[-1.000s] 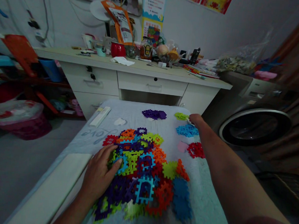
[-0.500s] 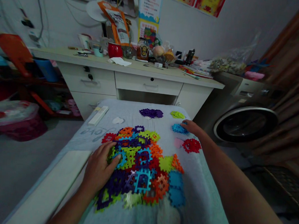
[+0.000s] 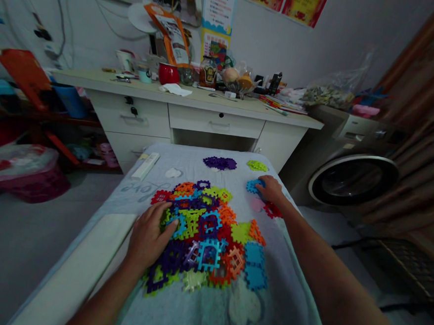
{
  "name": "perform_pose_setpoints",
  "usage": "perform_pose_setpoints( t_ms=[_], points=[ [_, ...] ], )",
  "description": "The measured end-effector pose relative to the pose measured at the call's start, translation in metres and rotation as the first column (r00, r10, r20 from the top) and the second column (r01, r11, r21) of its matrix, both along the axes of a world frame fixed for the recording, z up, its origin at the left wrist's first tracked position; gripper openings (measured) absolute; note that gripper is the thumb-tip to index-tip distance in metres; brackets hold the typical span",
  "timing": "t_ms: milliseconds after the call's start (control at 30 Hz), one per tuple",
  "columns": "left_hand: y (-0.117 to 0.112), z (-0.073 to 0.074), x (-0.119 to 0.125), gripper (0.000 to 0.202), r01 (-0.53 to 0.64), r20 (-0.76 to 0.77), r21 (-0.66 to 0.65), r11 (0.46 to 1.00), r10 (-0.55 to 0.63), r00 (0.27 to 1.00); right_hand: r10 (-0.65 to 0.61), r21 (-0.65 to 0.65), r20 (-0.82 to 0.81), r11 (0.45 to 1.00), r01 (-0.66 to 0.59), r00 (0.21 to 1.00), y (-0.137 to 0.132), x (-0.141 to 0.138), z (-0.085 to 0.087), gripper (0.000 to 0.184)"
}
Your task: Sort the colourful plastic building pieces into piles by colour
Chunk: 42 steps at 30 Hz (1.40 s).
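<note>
A spread of interlocking plastic building pieces (image 3: 208, 226) in purple, lime, orange, red and blue lies on the cloth-covered table. My left hand (image 3: 148, 234) rests at its left side, thumb and fingers apart, touching lime and light-blue pieces. To the right, my right hand (image 3: 272, 190) lies with bent fingers on a small group of blue pieces (image 3: 253, 186), closed on the edge of one; the fingertips are partly hidden. Red pieces (image 3: 272, 210) show just below that hand, partly covered by it. Purple pieces (image 3: 220, 163) and lime pieces (image 3: 257, 165) lie in separate groups farther back.
A long white board (image 3: 83, 267) lies along the table's left edge, with a narrow white box (image 3: 146, 166) farther up. Behind stands a white desk (image 3: 216, 118) loaded with jars, a red cup (image 3: 168, 73) and papers. A washing machine (image 3: 351, 157) is at the right.
My right hand has shifted slightly left and inward over the blue pieces, now covering part of the red ones. My left hand stays on the spread; the view has moved slightly.
</note>
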State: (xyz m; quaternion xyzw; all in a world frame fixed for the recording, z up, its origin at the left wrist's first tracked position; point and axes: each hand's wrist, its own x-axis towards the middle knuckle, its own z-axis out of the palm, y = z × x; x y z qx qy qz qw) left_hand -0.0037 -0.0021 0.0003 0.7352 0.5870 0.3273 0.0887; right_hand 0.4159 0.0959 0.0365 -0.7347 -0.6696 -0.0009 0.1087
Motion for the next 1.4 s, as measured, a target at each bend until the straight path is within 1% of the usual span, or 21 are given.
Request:
perform_pose_setpoints(
  t_ms=[67, 167, 233, 300, 400, 467, 567, 633, 700, 800, 900, 1033, 1167, 1200, 1267, 1333, 1400],
  points=[
    [0.0, 0.0, 0.0, 0.047, 0.006, 0.004, 0.007, 1.0, -0.006, 1.0, 0.009, 0.028, -0.008, 1.0, -0.008, 1.0, -0.006, -0.004, 0.0, 0.043],
    [0.0, 0.001, 0.0, 0.047, 0.01, 0.014, 0.011, 1.0, -0.01, 1.0, 0.029, 0.111, -0.039, 0.994, -0.024, 0.999, -0.016, -0.012, 0.005, 0.046],
    [0.0, 0.001, 0.0, 0.047, 0.015, 0.029, 0.01, 1.0, -0.016, 0.999, 0.071, 0.153, -0.066, 0.986, -0.06, 0.995, -0.024, -0.021, 0.01, 0.042],
    [0.0, 0.001, 0.0, 0.047, 0.025, 0.057, 0.012, 1.0, -0.025, 0.998, 0.143, 0.16, -0.098, 0.979, -0.126, 0.985, -0.033, -0.034, 0.014, 0.032],
    [0.001, 0.002, 0.0, 0.046, 0.038, 0.119, 0.023, 0.999, -0.04, 0.992, 0.276, 0.121, -0.155, 0.958, -0.259, 0.949, -0.043, -0.063, 0.013, 0.025],
    [0.001, 0.003, 0.0, 0.045, 0.038, 0.159, 0.036, 0.999, -0.043, 0.986, 0.337, 0.098, -0.167, 0.941, -0.324, 0.927, -0.046, -0.085, 0.008, 0.03],
    [0.001, 0.004, 0.0, 0.044, 0.031, 0.199, 0.055, 0.998, -0.041, 0.979, 0.355, 0.036, -0.121, 0.935, -0.354, 0.927, -0.044, -0.11, 0.001, 0.041],
    [0.0, 0.004, -0.001, 0.044, 0.03, 0.208, 0.059, 0.998, -0.042, 0.977, 0.346, -0.028, -0.089, 0.937, -0.349, 0.934, -0.042, -0.119, -0.001, 0.039],
    [0.0, 0.004, -0.001, 0.044, 0.032, 0.203, 0.061, 0.998, -0.044, 0.978, 0.331, -0.066, -0.076, 0.94, -0.336, 0.941, -0.041, -0.122, -0.001, 0.033],
    [0.0, 0.004, -0.001, 0.044, 0.019, 0.176, 0.058, 0.998, -0.03, 0.984, 0.303, -0.074, -0.091, 0.948, -0.31, 0.949, -0.044, -0.12, 0.002, 0.029],
    [0.0, 0.003, -0.001, 0.043, 0.003, 0.155, 0.047, 0.999, -0.01, 0.988, 0.259, -0.048, -0.155, 0.962, -0.269, 0.953, -0.05, -0.115, 0.004, 0.025],
    [0.0, 0.003, -0.001, 0.043, -0.02, 0.129, 0.043, 0.999, 0.015, 0.991, 0.215, 0.032, -0.211, 0.976, -0.213, 0.953, -0.053, -0.104, 0.002, 0.029],
    [0.0, 0.004, -0.002, 0.043, -0.031, 0.093, 0.037, 0.999, 0.028, 0.995, 0.204, 0.141, -0.239, 0.975, -0.174, 0.949, -0.048, -0.083, 0.001, 0.029],
    [0.0, 0.004, -0.002, 0.042, -0.025, 0.089, 0.032, 0.999, 0.022, 0.996, 0.187, 0.171, -0.275, 0.975, -0.143, 0.943, -0.046, -0.076, 0.002, 0.029],
    [0.0, 0.004, -0.002, 0.043, -0.01, 0.088, 0.026, 1.0, 0.007, 0.996, 0.127, 0.223, -0.39, 0.974, -0.04, 0.912, -0.042, -0.059, 0.006, 0.031],
    [-0.001, 0.003, -0.001, 0.044, 0.01, 0.094, 0.025, 1.0, -0.012, 0.995, 0.059, 0.255, -0.517, 0.963, 0.088, 0.854, -0.037, -0.039, 0.011, 0.032],
    [-0.001, 0.003, -0.001, 0.045, 0.015, 0.097, 0.026, 1.0, -0.018, 0.995, -0.009, 0.258, -0.61, 0.943, 0.209, 0.792, -0.028, -0.018, 0.015, 0.03]
  ],
)
